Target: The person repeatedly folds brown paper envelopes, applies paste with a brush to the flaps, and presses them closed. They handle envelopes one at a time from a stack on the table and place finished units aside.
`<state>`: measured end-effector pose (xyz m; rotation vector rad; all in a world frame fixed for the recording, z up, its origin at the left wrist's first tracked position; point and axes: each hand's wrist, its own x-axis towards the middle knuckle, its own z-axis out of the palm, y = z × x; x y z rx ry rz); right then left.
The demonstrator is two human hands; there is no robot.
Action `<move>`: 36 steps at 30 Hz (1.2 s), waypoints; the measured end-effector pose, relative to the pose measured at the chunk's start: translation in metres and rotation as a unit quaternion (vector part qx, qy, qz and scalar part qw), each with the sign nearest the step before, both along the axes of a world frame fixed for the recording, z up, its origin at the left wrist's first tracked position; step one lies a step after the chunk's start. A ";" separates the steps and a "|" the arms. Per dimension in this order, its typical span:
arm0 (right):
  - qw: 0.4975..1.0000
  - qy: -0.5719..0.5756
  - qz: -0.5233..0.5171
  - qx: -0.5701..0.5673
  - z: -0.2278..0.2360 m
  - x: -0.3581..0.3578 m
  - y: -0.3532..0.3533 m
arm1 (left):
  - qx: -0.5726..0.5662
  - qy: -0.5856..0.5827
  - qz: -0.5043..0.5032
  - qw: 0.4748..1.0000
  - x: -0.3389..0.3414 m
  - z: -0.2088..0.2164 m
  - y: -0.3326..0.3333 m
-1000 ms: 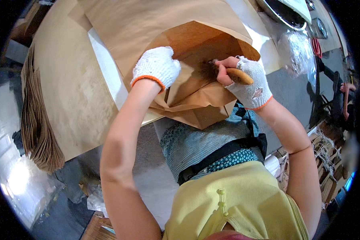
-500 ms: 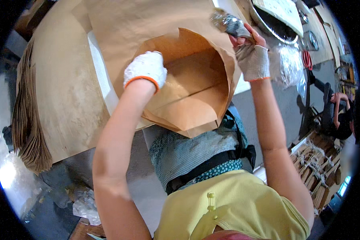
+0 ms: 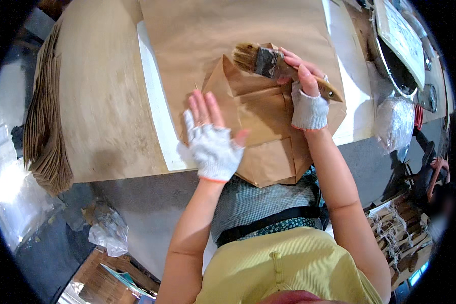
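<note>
A large brown paper bag (image 3: 268, 162) lies on the table, its near end folded down into flattened flaps. My left hand (image 3: 211, 142), in a white fingerless glove, rests palm down at the left side of those folds with its fingers stretched out. Over the right side of the folds my right hand (image 3: 309, 96), gloved the same way, grips a wide paintbrush (image 3: 273, 64) by its wooden handle. The brush's tan bristles point left, above the paper.
Folded brown bags (image 3: 48, 116) hang in a stack over the left table edge. At the right stand a dark-filled basin (image 3: 390, 66) and a clear plastic bag (image 3: 394, 124). Bundled wooden pieces (image 3: 400, 233) are at lower right, near another person (image 3: 435, 172).
The bag's end was standing open as a wide mouth; now it is folded flat. My left hand has come out of it and spread, while the brush has swung down over the paper.
</note>
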<state>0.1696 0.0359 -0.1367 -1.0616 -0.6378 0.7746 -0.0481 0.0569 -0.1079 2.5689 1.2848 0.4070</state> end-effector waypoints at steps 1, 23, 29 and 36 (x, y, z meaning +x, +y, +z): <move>1.000 0.005 0.003 -0.012 0.003 0.000 0.003 | -0.002 -0.008 -0.012 1.000 0.009 -0.003 -0.003; 0.811 -0.428 0.362 -0.168 0.090 0.034 -0.075 | 0.058 -0.080 -0.083 0.992 0.005 -0.021 0.035; 0.670 -0.659 0.342 0.012 0.077 -0.012 -0.059 | 0.096 -0.090 -0.080 0.988 0.033 -0.027 0.076; 0.701 -0.563 0.436 -0.046 0.115 0.010 -0.088 | 0.096 -0.127 -0.074 0.985 0.029 -0.036 0.082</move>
